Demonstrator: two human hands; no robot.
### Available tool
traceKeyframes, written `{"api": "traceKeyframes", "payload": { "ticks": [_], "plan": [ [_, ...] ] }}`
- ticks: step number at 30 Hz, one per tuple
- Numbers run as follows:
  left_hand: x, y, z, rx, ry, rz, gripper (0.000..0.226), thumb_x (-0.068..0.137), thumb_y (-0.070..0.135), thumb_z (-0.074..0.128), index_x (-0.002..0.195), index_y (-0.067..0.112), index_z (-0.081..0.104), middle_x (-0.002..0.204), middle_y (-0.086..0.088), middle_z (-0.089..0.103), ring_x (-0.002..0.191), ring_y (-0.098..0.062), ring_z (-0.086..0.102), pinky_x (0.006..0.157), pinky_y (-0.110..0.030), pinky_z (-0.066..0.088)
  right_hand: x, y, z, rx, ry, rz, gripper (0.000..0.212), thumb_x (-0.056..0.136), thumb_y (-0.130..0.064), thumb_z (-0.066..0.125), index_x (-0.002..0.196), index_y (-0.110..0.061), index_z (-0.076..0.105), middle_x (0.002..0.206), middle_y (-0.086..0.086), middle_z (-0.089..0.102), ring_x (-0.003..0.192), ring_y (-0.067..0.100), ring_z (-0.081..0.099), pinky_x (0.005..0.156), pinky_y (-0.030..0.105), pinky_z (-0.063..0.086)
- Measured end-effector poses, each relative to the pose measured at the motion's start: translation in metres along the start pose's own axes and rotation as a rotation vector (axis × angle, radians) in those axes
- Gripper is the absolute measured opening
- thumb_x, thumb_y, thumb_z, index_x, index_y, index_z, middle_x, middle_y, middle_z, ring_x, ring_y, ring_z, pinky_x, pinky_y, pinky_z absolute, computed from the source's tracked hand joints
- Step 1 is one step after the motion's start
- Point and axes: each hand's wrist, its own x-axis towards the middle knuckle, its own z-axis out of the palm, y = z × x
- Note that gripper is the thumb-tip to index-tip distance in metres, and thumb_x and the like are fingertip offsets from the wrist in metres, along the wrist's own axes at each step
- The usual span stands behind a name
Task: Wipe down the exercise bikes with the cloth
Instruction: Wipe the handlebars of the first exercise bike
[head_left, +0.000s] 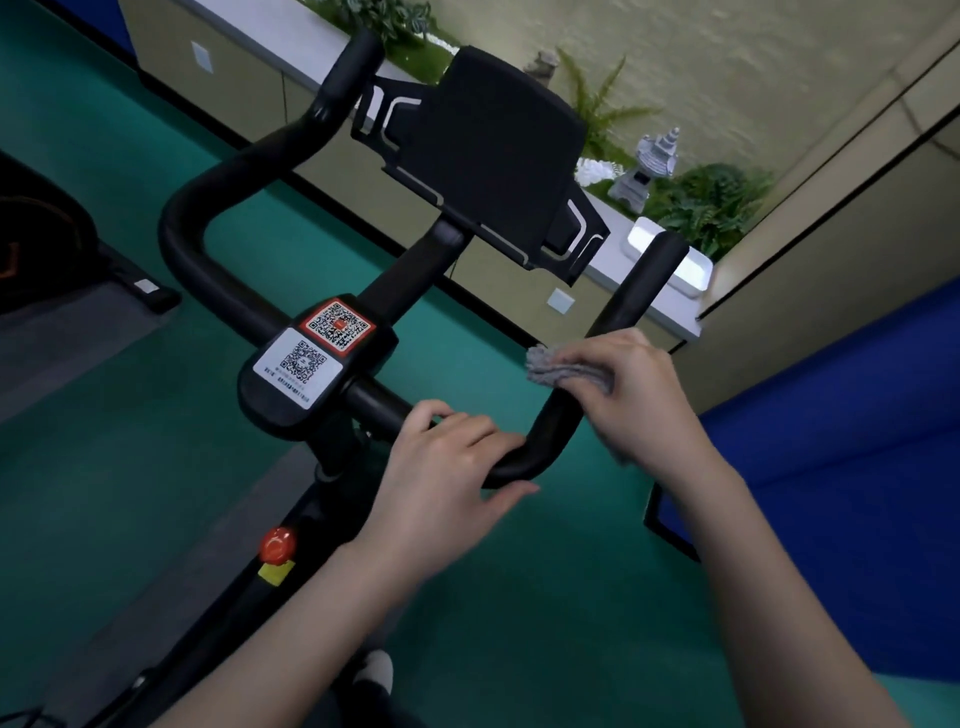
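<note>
exercise bike (410, 275): black, standing on a green floor (130, 156), with its handlebar (208, 218) towards the person.
cloth (566, 371): grey, bunched against the handlebar's right upright; a blurred edge seems to hang below the palm.
right hand (634, 395): fingers curled round the cloth and the bar.
left hand (447, 467): fingers curled over the handlebar's lower right bend, thumb beneath.

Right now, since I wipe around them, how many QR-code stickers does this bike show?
2: a red-bordered square QR sticker on the black handlebar hub; a white rectangular QR sticker adjoining it. Others may be hidden.
</note>
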Motion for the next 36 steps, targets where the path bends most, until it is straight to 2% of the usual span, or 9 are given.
{"api": "traceKeyframes", "payload": {
  "ticks": [3, 7, 10, 15, 19, 23, 29, 33, 36],
  "plan": [
    [0.000, -0.003, 0.000, -0.020, 0.003, 0.021, 0.032, 0.077, 0.052, 0.061, 0.093, 0.026, 0.070, 0.077, 0.013, 0.064, 0.072, -0.010, 0.059, 0.080, -0.027, 0.032, 0.011, -0.012, -0.010, -0.006, -0.302, 0.015, 0.019, 0.084, -0.013, 0.066, 0.101, -0.019, 0.074, 0.083, -0.018, 0.061, 0.081, -0.002, 0.053, 0.073, 0.007, 0.037],
    [-0.002, -0.006, -0.001, -0.050, -0.004, 0.035, 0.033, 0.078, 0.049, 0.059, 0.094, 0.022, 0.070, 0.081, 0.011, 0.067, 0.072, -0.012, 0.060, 0.077, -0.026, 0.030, 0.025, -0.032, -0.011, -0.078, -0.595, 0.014, 0.012, 0.083, -0.017, 0.063, 0.090, -0.022, 0.072, 0.078, 0.000, 0.067, 0.069, 0.024, 0.066, 0.066, 0.044, 0.057],
    [-0.003, -0.008, -0.001, -0.065, -0.032, 0.030, 0.035, 0.079, 0.048, 0.056, 0.094, 0.021, 0.070, 0.081, 0.009, 0.067, 0.072, -0.015, 0.062, 0.076, -0.027, 0.030, 0.038, -0.042, -0.011, -0.215, -0.728, 0.017, 0.010, 0.085, -0.013, 0.063, 0.092, -0.017, 0.069, 0.066, 0.001, 0.061, 0.052, 0.022, 0.063, 0.052, 0.043, 0.056],
    [-0.002, -0.008, -0.003, -0.106, -0.055, 0.010, 0.032, 0.079, 0.046, 0.053, 0.092, 0.023, 0.070, 0.076, 0.011, 0.064, 0.070, -0.014, 0.060, 0.077, -0.025, 0.028, 0.070, -0.037, -0.005, -0.347, -0.799, 0.117, 0.018, 0.075, -0.022, 0.074, 0.091, -0.017, 0.071, 0.075, -0.006, 0.065, 0.074, 0.029, 0.069, 0.069, 0.049, 0.058],
    [-0.002, -0.008, -0.003, -0.113, -0.058, 0.013, 0.030, 0.079, 0.045, 0.053, 0.092, 0.022, 0.070, 0.076, 0.011, 0.064, 0.069, -0.014, 0.059, 0.076, -0.026, 0.029, 0.084, -0.040, -0.006, -0.365, -0.806, 0.172, 0.015, 0.073, -0.018, 0.078, 0.087, -0.012, 0.074, 0.059, -0.019, 0.058, 0.060, 0.003, 0.060, 0.067, 0.036, 0.057],
    [-0.003, -0.008, -0.004, -0.098, -0.074, 0.012, 0.033, 0.079, 0.045, 0.052, 0.093, 0.021, 0.070, 0.076, 0.010, 0.064, 0.070, -0.015, 0.060, 0.077, -0.027, 0.030, 0.080, -0.053, 0.007, -0.471, -0.945, 0.084, 0.031, 0.075, -0.026, 0.077, 0.102, -0.012, 0.071, 0.091, -0.003, 0.067, 0.085, 0.018, 0.064, 0.080, 0.038, 0.057],
    [-0.003, -0.007, -0.007, -0.105, -0.107, 0.018, 0.030, 0.082, 0.044, 0.053, 0.096, 0.023, 0.068, 0.079, 0.011, 0.063, 0.072, -0.013, 0.058, 0.078, -0.025, 0.029, 0.074, -0.035, -0.009, -0.294, -0.701, 0.171, 0.020, 0.077, -0.019, 0.076, 0.095, -0.011, 0.073, 0.064, -0.022, 0.054, 0.061, -0.008, 0.052, 0.072, 0.028, 0.056],
    [-0.002, -0.007, -0.009, -0.096, -0.121, 0.025, 0.029, 0.084, 0.045, 0.054, 0.097, 0.023, 0.068, 0.080, 0.012, 0.063, 0.072, -0.013, 0.058, 0.078, -0.025, 0.030, 0.043, -0.025, -0.015, -0.181, -0.522, 0.142, 0.016, 0.085, -0.014, 0.062, 0.097, -0.017, 0.071, 0.076, -0.005, 0.065, 0.076, 0.011, 0.064, 0.067, 0.027, 0.053],
    [-0.001, -0.005, -0.012, -0.072, -0.127, 0.036, 0.030, 0.086, 0.046, 0.051, 0.096, 0.023, 0.068, 0.079, 0.012, 0.063, 0.073, -0.013, 0.059, 0.079, -0.027, 0.032, 0.016, -0.017, -0.013, -0.093, -0.393, 0.102, 0.020, 0.085, -0.011, 0.061, 0.100, -0.018, 0.073, 0.092, -0.003, 0.070, 0.086, 0.008, 0.061, 0.078, 0.019, 0.049]
  ]
}}
